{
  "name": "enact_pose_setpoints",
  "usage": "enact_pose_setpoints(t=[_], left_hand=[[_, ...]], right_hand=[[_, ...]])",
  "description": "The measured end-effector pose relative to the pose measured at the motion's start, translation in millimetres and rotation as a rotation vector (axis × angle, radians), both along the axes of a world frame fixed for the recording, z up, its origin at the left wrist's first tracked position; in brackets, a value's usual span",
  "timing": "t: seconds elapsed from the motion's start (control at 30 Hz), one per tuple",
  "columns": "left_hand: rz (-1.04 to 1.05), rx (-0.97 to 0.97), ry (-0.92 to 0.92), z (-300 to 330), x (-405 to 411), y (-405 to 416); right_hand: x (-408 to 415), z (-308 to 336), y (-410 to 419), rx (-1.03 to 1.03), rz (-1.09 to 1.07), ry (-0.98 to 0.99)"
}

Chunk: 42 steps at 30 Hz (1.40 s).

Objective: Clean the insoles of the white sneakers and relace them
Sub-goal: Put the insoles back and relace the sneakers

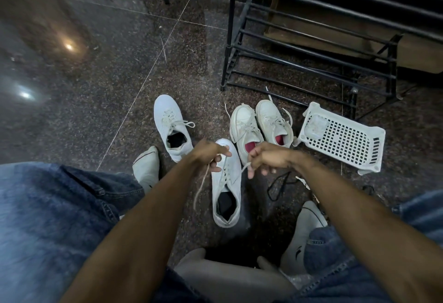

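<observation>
While both hands are held over the dark stone floor [96, 87], a white lace [203, 178] is pinched in the curled fingers of the left hand [211, 153], its loose end trailing down toward the person below that grip. The other end of the lace [245, 166] is gripped by the right hand [266, 157], whose fingers are curled round it. Directly beneath and between the two grips a white sneaker [226, 183] is laid on the floor, toe pointing away, its dark inside open toward the person; the lace is seen running down to its eyelets. Beyond the left hand's grip, a second white sneaker [171, 126] is set down with its laces loosely tied. Just beyond the right hand's grip, a pair of cream sneakers with red insoles [260, 125] is stood side by side. Further out on the right-hand side, a white perforated basket [342, 137] is turned upside down, and behind it a black metal rack [311, 46] is placed. Below the right hand a black cord [278, 185] is left on the floor. Grey-socked feet [146, 168] and blue jeans [48, 219] are seen on either side.
</observation>
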<state>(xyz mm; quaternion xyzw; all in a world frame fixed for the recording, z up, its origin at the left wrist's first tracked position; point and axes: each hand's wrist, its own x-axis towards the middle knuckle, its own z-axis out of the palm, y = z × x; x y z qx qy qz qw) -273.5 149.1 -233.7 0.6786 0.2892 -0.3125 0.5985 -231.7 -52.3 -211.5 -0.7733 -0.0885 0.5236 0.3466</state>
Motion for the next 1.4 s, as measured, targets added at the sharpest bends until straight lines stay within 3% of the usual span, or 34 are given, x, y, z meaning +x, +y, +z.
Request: enact_pose_setpoints(t=[0.23, 0.33, 0.43, 0.5, 0.8, 0.93, 1.13, 1.4], left_hand=[[-0.168, -0.012, -0.145, 43.2, -3.7, -39.1], [-0.151, -0.033, -0.208, 64.5, 1.1, -43.2], [-0.133, -0.029, -0.289, 83.7, 9.7, -44.1], [-0.182, 0.007, -0.34, 93.2, 14.3, -45.6], [-0.416, -0.019, -0.48, 123.7, 19.0, -54.9], [-0.481, -0.078, -0.524, 131.0, 16.6, -55.7], [-0.37, -0.157, -0.636, 143.0, 20.0, -47.1], [-0.005, -0.276, -0.727, 142.5, 35.9, -43.6]], right_hand=[[6.7, 25.7, 1.9, 0.488, -0.45, 0.025], [8.1, 23.1, 2.2, 0.419, -0.578, -0.01], [4.6, 11.5, 2.0, 0.162, -0.519, -0.067], [-2.5, 6.1, 4.5, 0.097, -0.444, -0.026], [-11.1, 34.1, 10.6, 0.202, -0.301, 0.251], [0.2, 49.1, 4.0, 0.204, -0.263, 0.247], [30.6, 40.9, -18.6, 0.368, -0.391, 0.003], [25.5, 44.6, -19.2, 0.548, -0.439, 0.141]])
